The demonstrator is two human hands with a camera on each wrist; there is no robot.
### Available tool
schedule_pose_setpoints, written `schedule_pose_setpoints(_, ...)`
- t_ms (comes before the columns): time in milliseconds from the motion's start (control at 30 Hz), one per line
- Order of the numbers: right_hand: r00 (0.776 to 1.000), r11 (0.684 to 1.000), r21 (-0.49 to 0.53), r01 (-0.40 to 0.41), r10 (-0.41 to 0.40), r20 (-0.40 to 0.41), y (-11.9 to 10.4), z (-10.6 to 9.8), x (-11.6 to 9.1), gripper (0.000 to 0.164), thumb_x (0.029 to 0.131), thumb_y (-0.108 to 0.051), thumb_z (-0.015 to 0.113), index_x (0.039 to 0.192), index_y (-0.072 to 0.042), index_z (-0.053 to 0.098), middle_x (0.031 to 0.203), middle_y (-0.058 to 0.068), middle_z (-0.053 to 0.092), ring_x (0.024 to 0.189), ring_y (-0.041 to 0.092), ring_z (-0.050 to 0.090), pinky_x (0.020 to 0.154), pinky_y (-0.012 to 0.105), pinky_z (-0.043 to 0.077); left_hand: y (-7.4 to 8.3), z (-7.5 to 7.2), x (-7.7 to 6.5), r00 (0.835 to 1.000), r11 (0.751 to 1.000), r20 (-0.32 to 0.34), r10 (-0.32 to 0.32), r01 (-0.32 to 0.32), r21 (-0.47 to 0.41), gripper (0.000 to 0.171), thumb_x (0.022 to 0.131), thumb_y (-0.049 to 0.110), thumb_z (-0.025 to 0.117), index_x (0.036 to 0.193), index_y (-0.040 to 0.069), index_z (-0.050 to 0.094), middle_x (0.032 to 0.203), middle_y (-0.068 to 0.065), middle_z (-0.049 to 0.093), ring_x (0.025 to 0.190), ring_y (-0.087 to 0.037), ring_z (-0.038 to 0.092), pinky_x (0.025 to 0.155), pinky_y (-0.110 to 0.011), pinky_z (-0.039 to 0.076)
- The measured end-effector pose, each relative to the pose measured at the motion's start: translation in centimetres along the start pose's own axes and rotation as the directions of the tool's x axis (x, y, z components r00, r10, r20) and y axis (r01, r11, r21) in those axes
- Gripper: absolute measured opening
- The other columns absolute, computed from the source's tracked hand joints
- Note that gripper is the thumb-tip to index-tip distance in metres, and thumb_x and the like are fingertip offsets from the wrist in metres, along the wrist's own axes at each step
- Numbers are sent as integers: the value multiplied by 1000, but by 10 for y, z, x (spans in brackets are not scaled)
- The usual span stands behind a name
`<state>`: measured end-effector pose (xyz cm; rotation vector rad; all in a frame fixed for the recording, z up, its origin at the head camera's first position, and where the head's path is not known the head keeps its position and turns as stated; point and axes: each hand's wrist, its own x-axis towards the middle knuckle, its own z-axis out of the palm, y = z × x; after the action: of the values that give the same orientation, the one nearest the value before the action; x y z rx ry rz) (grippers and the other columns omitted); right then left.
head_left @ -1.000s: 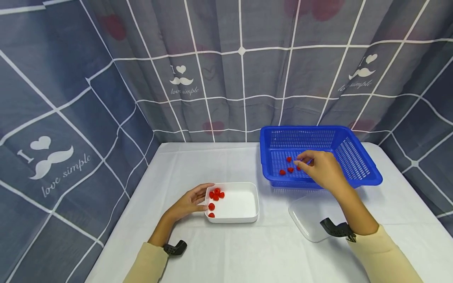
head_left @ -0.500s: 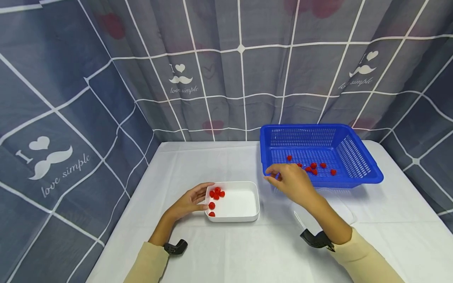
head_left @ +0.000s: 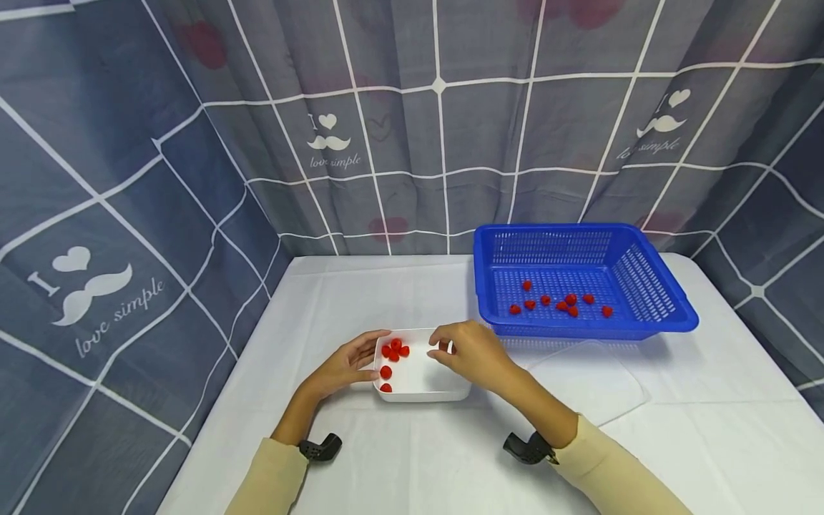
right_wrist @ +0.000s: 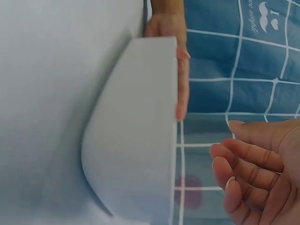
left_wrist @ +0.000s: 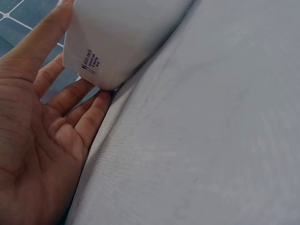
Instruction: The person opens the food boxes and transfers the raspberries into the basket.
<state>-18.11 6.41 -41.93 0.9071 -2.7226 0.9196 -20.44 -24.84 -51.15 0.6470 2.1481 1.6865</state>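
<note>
A white plastic box (head_left: 428,372) stands on the table with several red raspberries (head_left: 395,345) along its left side. My left hand (head_left: 342,368) holds the box's left end, thumb near the front corner and fingers at the back corner. Printed lettering shows on the box (left_wrist: 112,37) in the left wrist view. Over the box's right half is my right hand (head_left: 475,352), fingers loosely curled and thumb apart from them. Nothing shows between its fingertips in the right wrist view. Several more raspberries (head_left: 571,300) lie in a blue slotted basket (head_left: 586,330) at the back right.
A clear lid (head_left: 595,383) lies flat in front of the basket, partly behind my right forearm. White cloth (head_left: 386,458) covers the table. Grey checked curtains (head_left: 399,143) hang behind and at both sides.
My right hand has moved left and toward me, from above the blue basket to above the white box. The left hand and the box have stayed in place.
</note>
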Motion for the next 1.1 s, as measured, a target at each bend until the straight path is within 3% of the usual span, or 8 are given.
schedule_pose_setpoints(500,997,996,72,59,-63,53,0,52,14,10,85,-19,83,92,-13,79,74,-11,67,63,1,55,62,23,47,1,1,-4,1000,999,29,3,-2,-39,76,88,2,77,154,16,41,159,-13,38,147,-36,36,112,-24,40)
schedule_pose_setpoints(700,995,993,111,38,-49,91,0,62,19,10,85,-17,84,90,-11,78,72,-10,66,63,2,54,55,19,46,2,1,-3,999,998,31,25,-23,-50,76,88,-1,75,154,15,41,159,-13,38,148,-35,35,113,-24,38)
schedule_pose_setpoints(1100,986,992,121,21,-40,159,-7,78,29,9,83,-14,85,88,-11,78,67,-12,61,62,2,51,53,19,43,2,0,-5,998,998,43,52,-50,-48,77,88,-2,76,155,14,41,159,-13,39,148,-35,35,114,-25,38)
